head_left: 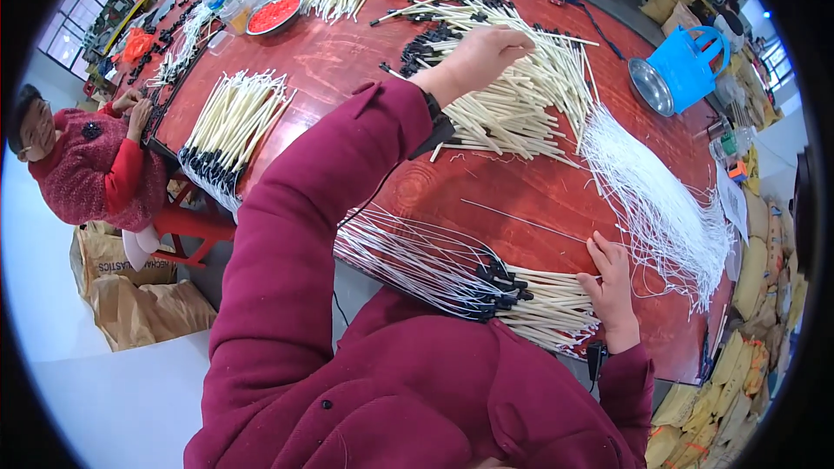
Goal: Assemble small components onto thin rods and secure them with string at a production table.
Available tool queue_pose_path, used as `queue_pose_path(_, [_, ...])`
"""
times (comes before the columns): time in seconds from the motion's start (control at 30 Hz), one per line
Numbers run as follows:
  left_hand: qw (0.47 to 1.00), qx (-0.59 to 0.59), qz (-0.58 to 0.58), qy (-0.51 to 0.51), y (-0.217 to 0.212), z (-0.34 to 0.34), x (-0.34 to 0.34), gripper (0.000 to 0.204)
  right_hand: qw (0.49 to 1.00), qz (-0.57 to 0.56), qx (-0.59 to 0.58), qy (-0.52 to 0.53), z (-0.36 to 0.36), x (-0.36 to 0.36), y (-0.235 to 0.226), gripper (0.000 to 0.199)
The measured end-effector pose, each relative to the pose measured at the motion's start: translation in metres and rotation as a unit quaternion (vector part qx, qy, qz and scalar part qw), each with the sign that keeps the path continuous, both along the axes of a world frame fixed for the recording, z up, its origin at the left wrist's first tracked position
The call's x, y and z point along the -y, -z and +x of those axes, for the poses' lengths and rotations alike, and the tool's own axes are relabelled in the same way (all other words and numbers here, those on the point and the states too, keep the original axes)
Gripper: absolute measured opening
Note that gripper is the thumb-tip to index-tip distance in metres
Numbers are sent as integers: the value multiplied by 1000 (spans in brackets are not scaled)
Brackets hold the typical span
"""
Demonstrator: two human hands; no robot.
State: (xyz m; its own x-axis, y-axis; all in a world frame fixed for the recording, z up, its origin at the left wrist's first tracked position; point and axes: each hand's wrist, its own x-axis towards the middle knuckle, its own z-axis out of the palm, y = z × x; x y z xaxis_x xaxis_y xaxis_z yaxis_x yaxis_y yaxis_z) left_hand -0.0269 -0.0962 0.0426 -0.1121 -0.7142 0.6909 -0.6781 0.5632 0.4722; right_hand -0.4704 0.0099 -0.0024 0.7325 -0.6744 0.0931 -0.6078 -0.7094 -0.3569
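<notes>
My left hand (pixel 483 56) reaches out over a heap of cream-coloured tubes (pixel 512 113) with black ends. Its fingers are pressed together; whatever they may hold cannot be made out. At the near right, my right hand (pixel 613 285) has its fingers curled and pinches the end of a long thin needle (pixel 523 221), which points left above the red table. Under and beside that hand, along the near edge, lies a bundle of cream tubes (pixel 552 304) with black fittings (pixel 502 285) and white cords (pixel 408 260) trailing left.
A fan of loose white cords (pixel 651 195) covers the table's right side. Beyond it stand a blue watering can (pixel 691 65) and a metal bowl (pixel 651 87). More tube bundles (pixel 234 122) lie left and far. A bowl of red pieces (pixel 274 14) stands far left. Another person (pixel 95 161) sits left.
</notes>
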Motion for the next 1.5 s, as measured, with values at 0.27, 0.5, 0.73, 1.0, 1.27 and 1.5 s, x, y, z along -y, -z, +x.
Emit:
queue_pose_path(0.27, [991,100,14,83,-9,-59,-86,22,1000,-8,4,-2,-2,0,7,66])
queue_pose_path(0.5, [985,148,34,85,8,-60,-145,22,1000,-15,19,3,-6,-2,13,67])
queue_pose_path(0.73, [976,28,218,-4,45,-21,-203,15,1000,0,13,0,1,4,8,64])
queue_pose_path(1.0, [967,69,240,-51,59,-20,-213,15,1000,23,7,13,1,-2,5,67])
queue_pose_path(1.27, [964,81,242,-69,59,-24,-210,15,999,29,-3,20,2,-3,4,70])
queue_pose_path(1.5, [962,98,245,-67,56,-26,-207,16,999,38,-22,27,5,-5,0,74])
